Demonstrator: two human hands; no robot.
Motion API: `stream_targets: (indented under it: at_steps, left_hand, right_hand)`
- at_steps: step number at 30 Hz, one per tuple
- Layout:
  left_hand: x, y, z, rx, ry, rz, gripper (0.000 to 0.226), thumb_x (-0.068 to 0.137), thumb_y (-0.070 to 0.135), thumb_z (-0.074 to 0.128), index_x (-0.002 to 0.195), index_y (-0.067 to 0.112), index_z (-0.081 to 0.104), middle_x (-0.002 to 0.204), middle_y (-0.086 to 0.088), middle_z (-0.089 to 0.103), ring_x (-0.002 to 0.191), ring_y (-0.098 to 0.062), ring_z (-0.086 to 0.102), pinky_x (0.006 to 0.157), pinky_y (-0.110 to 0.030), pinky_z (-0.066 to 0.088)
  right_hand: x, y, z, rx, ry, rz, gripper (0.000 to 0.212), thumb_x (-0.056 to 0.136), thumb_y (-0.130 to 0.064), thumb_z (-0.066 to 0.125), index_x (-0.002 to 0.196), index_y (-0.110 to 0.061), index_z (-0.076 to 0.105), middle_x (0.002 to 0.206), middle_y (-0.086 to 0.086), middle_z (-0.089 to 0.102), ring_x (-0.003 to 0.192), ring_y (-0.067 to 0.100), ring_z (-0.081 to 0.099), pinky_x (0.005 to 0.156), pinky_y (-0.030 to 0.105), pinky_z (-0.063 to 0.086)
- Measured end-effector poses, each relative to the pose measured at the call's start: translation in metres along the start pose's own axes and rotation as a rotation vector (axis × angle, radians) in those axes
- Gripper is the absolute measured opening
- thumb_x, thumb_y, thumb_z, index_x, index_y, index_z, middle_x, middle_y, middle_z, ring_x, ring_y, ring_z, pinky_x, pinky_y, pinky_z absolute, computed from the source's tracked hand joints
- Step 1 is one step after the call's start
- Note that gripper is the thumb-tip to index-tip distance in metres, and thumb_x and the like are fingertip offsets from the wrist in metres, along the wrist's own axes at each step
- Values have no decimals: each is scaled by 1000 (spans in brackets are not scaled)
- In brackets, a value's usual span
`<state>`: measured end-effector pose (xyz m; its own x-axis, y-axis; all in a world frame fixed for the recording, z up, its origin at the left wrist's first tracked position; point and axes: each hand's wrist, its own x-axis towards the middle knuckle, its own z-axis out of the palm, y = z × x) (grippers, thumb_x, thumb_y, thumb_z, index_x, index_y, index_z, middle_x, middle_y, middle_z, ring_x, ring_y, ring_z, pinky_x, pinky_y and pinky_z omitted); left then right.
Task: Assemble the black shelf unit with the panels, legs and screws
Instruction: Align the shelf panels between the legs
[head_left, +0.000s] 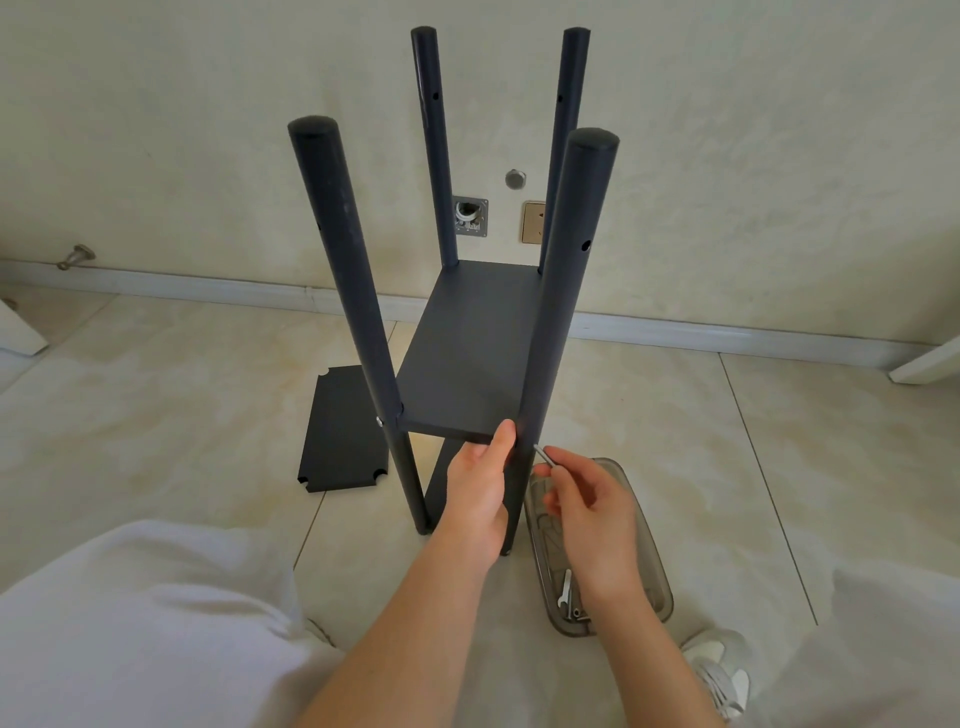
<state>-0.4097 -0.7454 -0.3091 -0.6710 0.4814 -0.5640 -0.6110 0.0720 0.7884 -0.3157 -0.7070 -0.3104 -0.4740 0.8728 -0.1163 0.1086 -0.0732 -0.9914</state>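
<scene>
Gripping the near-right leg (566, 291) at the middle panel (467, 364), the left hand (480, 488) curls round it while the right hand (592, 514) pinches a screw (543, 454) against it.

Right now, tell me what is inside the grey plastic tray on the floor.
A small metal wrench and a few small fasteners lie at the tray's near end; the right hand covers its middle.

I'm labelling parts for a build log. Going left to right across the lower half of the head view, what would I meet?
Loose black panel → near-left leg → left hand → near-right leg → thin metal piece → right hand → white shoe.
</scene>
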Motion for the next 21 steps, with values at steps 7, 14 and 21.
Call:
stream_targets:
  at_steps: [7,14,21]
  left_hand:
    - [-1,1,0,-6,-16,3,11,99,36,57,102,26,58,107,6,65,98,-7,59,91,-32,35]
    - [0,0,-3,-44,-19,-6,17,98,38,59,108,24,59,113,3,66,113,-14,58,96,-35,34]
    - [-1,-1,-1,-71,-39,17,13,99,34,58,103,22,59,103,3,67,101,-10,60,98,-37,38]
  right_hand:
    - [-2,-4,0,-20,-3,-23,32,97,-10,59,90,-41,67,91,-8,74,90,11,69,81,26,58]
    - [1,-5,-1,-15,-1,-16,32,94,-10,62,90,-40,69,82,-10,75,73,9,68,74,22,58]
    - [7,-6,2,21,-14,18,21,94,-9,63,102,-25,73,82,-9,76,76,8,71,73,16,57]
